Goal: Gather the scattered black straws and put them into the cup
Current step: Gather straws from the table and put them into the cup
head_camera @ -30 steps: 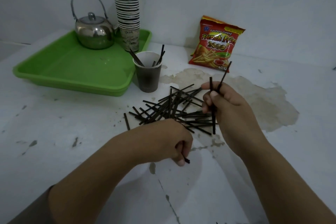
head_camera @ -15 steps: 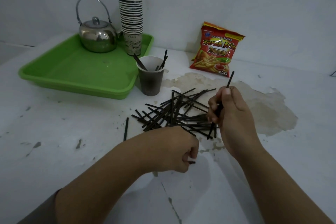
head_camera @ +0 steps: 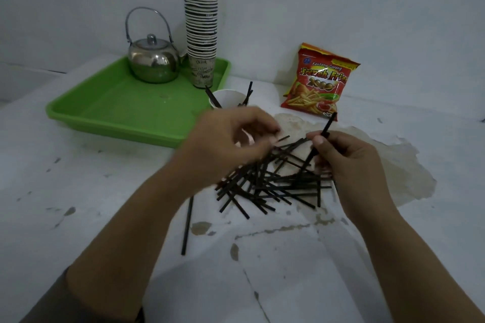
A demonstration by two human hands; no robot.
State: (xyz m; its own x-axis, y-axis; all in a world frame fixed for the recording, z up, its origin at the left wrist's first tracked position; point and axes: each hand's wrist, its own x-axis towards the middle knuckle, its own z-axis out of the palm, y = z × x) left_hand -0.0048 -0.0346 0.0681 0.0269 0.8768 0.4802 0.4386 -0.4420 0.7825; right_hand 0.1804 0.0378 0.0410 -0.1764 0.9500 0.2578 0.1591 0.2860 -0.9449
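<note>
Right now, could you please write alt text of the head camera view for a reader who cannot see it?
A person's right hand holds black straws upright while the blurred left hand reaches over a pile of black straws on a stained white table. Behind stand a paper cup holding a few straws, a green tray with a steel kettle and stacked cups, and a French fries snack bag.

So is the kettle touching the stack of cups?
Apart. The head view shows the kettle on the tray with a gap of wall between it and the cup stack.
</note>
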